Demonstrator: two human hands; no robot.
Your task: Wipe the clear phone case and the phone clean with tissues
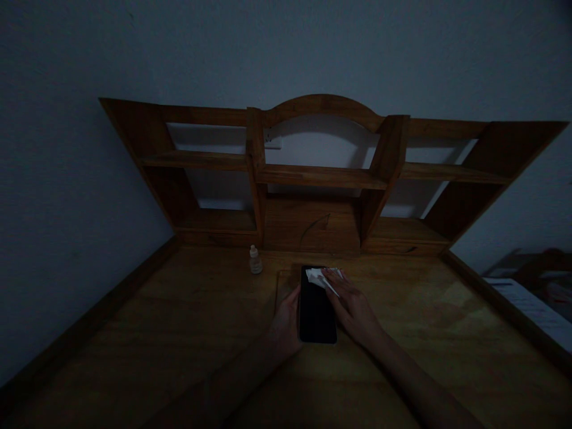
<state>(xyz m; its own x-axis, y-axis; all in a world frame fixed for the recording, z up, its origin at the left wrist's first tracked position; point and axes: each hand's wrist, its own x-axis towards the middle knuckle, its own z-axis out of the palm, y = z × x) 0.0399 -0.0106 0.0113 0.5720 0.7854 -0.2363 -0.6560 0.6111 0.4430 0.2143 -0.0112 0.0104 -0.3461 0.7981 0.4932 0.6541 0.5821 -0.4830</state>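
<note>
two bare arms reach in from the bottom over a brown wood desk (201, 333). the left hand (286, 322) is wrapped on the left side of a black phone (317, 319). the phone is in the middle, between the two hands, with its dark screen facing up. it is dim here, so i cannot tell if the phone rests on the desk or sits a bit above it. the right hand (353, 307) has a white tissue (316, 277) bunched in its fingers and holds it on the top part of the screen. the two hands are apart, one on each side of the phone.

off to the right, past the edge of the desk, there are white papers (531, 310). a small clear bottle (255, 263) with a pale top stands on the desk, to the left of the phone and near the shelf. the wood shelf (322, 176) runs along the back, with a round arch on top. behind it are a white wall socket (273, 144) and a plain wall (286, 47).
</note>
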